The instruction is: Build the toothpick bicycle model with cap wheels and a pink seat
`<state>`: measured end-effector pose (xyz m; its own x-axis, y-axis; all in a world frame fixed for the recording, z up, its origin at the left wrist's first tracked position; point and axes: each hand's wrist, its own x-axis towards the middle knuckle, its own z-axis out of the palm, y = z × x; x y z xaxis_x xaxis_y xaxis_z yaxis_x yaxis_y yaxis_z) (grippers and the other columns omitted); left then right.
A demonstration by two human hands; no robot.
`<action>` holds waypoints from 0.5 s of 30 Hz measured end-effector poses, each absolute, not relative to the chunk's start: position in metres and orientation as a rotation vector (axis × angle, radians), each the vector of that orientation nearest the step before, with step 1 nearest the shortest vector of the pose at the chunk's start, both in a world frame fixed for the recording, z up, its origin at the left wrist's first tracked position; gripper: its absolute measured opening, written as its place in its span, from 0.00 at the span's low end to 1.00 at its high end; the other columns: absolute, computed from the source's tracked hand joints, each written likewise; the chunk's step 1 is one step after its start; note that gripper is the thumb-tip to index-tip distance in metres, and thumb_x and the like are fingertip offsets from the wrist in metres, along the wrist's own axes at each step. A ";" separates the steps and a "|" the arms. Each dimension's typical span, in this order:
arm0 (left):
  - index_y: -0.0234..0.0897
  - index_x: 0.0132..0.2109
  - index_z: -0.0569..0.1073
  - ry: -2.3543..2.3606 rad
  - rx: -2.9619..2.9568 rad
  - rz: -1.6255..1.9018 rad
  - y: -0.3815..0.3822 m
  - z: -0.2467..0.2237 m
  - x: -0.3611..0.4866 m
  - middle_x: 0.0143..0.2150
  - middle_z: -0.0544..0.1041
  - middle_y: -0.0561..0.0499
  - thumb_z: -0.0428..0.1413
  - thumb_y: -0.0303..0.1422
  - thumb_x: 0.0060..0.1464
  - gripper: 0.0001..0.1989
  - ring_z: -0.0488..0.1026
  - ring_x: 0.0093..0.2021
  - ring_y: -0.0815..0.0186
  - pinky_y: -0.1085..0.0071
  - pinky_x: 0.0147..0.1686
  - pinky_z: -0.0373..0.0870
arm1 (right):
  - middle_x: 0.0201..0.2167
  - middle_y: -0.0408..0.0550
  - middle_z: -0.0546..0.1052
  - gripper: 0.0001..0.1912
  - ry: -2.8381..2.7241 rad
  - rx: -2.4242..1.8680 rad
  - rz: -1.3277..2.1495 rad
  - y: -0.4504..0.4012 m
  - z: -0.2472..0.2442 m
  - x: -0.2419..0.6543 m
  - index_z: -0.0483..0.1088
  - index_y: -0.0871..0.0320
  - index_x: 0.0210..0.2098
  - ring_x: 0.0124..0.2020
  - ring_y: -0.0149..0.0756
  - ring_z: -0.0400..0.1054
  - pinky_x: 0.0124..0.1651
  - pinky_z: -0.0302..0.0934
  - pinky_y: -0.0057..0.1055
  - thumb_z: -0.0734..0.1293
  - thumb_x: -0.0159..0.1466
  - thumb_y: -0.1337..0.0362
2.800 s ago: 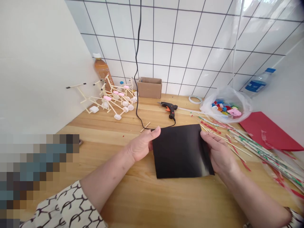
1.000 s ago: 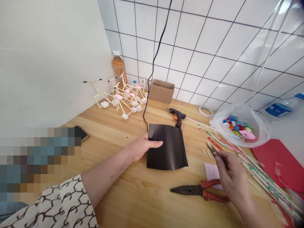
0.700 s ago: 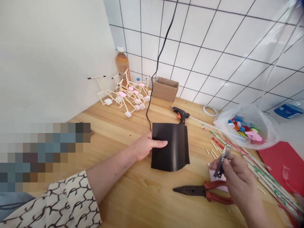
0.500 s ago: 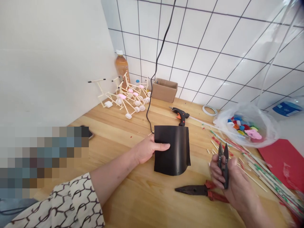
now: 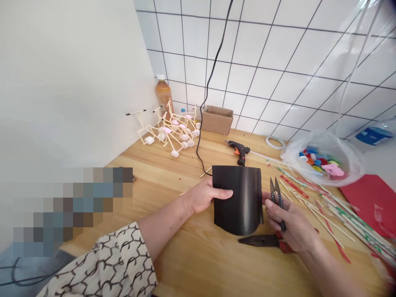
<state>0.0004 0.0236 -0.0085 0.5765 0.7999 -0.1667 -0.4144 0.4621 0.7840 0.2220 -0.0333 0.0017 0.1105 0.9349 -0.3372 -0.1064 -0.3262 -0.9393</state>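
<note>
My left hand (image 5: 206, 196) grips a curved, glossy black sheet (image 5: 236, 212) by its left edge, thumb on the front face and the other fingers hidden behind. Thread snips (image 5: 276, 202) with blades pointing up and apart are held in my right hand (image 5: 287, 216), close beside the sheet's right edge. Whether a right fingertip touches that edge I cannot tell. Under my right hand, long-nose pliers (image 5: 260, 240) with red handles lie on the wooden table (image 5: 198, 260), their handles partly covered.
Behind the sheet lie a black glue gun (image 5: 239, 150) and a tape roll (image 5: 275, 142). Stick models (image 5: 173, 130), a drink bottle (image 5: 163, 95) and a cardboard box (image 5: 217, 119) stand at the back. To the right are a bag of caps (image 5: 323, 161), sticks (image 5: 349, 214) and red sheets (image 5: 371, 202).
My right hand has moved left with the snips, up to the sheet's right edge, and turned over. The view has shifted a little; my left hand still holds the black sheet.
</note>
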 end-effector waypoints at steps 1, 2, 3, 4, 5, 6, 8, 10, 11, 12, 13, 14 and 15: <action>0.33 0.37 0.77 0.563 0.767 0.795 0.024 -0.009 0.000 0.37 0.79 0.46 0.67 0.28 0.34 0.18 0.74 0.42 0.58 0.60 0.50 0.62 | 0.14 0.33 0.59 0.20 -0.836 -1.418 1.415 -0.033 0.002 0.220 0.69 0.59 0.35 0.14 0.21 0.47 0.13 0.45 0.19 0.75 0.46 0.57; 0.32 0.37 0.77 0.554 0.767 0.793 0.024 -0.009 0.000 0.37 0.79 0.46 0.67 0.28 0.34 0.18 0.74 0.42 0.58 0.59 0.50 0.62 | 0.14 0.32 0.57 0.18 -0.812 -1.401 1.435 -0.033 0.003 0.218 0.68 0.59 0.32 0.14 0.20 0.47 0.13 0.44 0.18 0.75 0.46 0.58; 0.32 0.37 0.77 0.548 0.767 0.791 0.024 -0.009 0.000 0.37 0.79 0.45 0.67 0.28 0.34 0.18 0.74 0.42 0.57 0.59 0.51 0.62 | 0.14 0.32 0.57 0.17 -0.797 -1.387 1.451 -0.033 0.004 0.217 0.67 0.58 0.29 0.14 0.20 0.47 0.13 0.44 0.18 0.76 0.45 0.59; 0.32 0.37 0.77 0.545 0.767 0.787 0.024 -0.009 0.001 0.37 0.79 0.45 0.67 0.28 0.33 0.18 0.74 0.43 0.57 0.59 0.51 0.61 | 0.14 0.32 0.57 0.17 -0.786 -1.375 1.458 -0.033 0.005 0.215 0.65 0.58 0.26 0.14 0.19 0.46 0.13 0.44 0.18 0.76 0.45 0.61; 0.32 0.37 0.77 0.544 0.764 0.783 0.024 -0.009 0.001 0.37 0.79 0.45 0.67 0.28 0.33 0.18 0.74 0.43 0.56 0.58 0.51 0.61 | 0.14 0.32 0.57 0.18 -0.777 -1.364 1.458 -0.034 0.006 0.214 0.63 0.58 0.24 0.13 0.19 0.46 0.13 0.44 0.18 0.76 0.44 0.62; 0.31 0.37 0.77 0.544 0.760 0.778 0.024 -0.009 0.001 0.37 0.79 0.44 0.67 0.28 0.33 0.18 0.74 0.44 0.56 0.58 0.51 0.61 | 0.14 0.31 0.57 0.19 -0.767 -1.356 1.452 -0.035 0.007 0.213 0.61 0.58 0.22 0.13 0.18 0.46 0.13 0.44 0.17 0.77 0.44 0.63; 0.31 0.37 0.77 0.545 0.738 0.775 0.024 -0.009 0.000 0.37 0.79 0.44 0.67 0.28 0.33 0.18 0.73 0.44 0.54 0.57 0.52 0.61 | 0.13 0.30 0.56 0.21 -0.758 -1.341 1.428 -0.036 0.009 0.211 0.58 0.57 0.21 0.13 0.18 0.45 0.13 0.44 0.17 0.77 0.44 0.64; 0.31 0.38 0.76 0.551 0.692 0.767 0.024 -0.009 0.000 0.37 0.79 0.43 0.67 0.30 0.34 0.19 0.74 0.44 0.54 0.57 0.51 0.62 | 0.13 0.30 0.56 0.22 -0.770 -1.327 1.392 -0.036 0.011 0.210 0.56 0.57 0.20 0.12 0.18 0.45 0.13 0.43 0.17 0.76 0.44 0.64; 0.31 0.39 0.76 0.553 0.660 0.767 0.025 -0.008 -0.001 0.37 0.79 0.42 0.67 0.32 0.36 0.19 0.74 0.44 0.53 0.57 0.51 0.63 | 0.12 0.30 0.56 0.21 -0.777 -1.321 1.371 -0.035 0.012 0.210 0.57 0.57 0.20 0.12 0.18 0.45 0.13 0.43 0.17 0.76 0.45 0.64; 0.31 0.39 0.76 0.551 0.625 0.775 0.025 -0.008 -0.001 0.37 0.79 0.42 0.66 0.35 0.37 0.19 0.73 0.45 0.53 0.57 0.50 0.63 | 0.13 0.30 0.56 0.21 -0.781 -1.314 1.349 -0.034 0.013 0.211 0.57 0.57 0.21 0.12 0.18 0.45 0.13 0.43 0.18 0.76 0.45 0.64; 0.31 0.40 0.75 0.542 0.594 0.789 0.026 -0.007 -0.002 0.37 0.79 0.42 0.65 0.39 0.39 0.20 0.73 0.46 0.52 0.57 0.50 0.63 | 0.13 0.30 0.56 0.20 -0.782 -1.305 1.325 -0.033 0.014 0.211 0.58 0.57 0.21 0.13 0.19 0.46 0.13 0.43 0.18 0.76 0.45 0.64; 0.32 0.41 0.75 0.519 0.572 0.803 0.027 -0.006 -0.003 0.38 0.79 0.42 0.64 0.43 0.40 0.23 0.72 0.48 0.52 0.58 0.51 0.63 | 0.13 0.31 0.57 0.20 -0.781 -1.296 1.301 -0.031 0.015 0.212 0.58 0.57 0.21 0.13 0.19 0.46 0.13 0.43 0.18 0.76 0.45 0.64; 0.32 0.41 0.75 0.484 0.563 0.817 0.027 -0.005 -0.004 0.40 0.78 0.41 0.62 0.47 0.40 0.26 0.71 0.49 0.51 0.58 0.51 0.63 | 0.13 0.31 0.57 0.19 -0.782 -1.288 1.281 -0.029 0.016 0.212 0.59 0.57 0.21 0.13 0.19 0.46 0.13 0.43 0.18 0.76 0.45 0.64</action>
<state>-0.0037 0.0272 -0.0052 0.5930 0.7839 -0.1841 -0.5381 0.5559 0.6336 0.2120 -0.0287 0.0159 0.1963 0.9542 -0.2257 -0.2358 -0.1775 -0.9555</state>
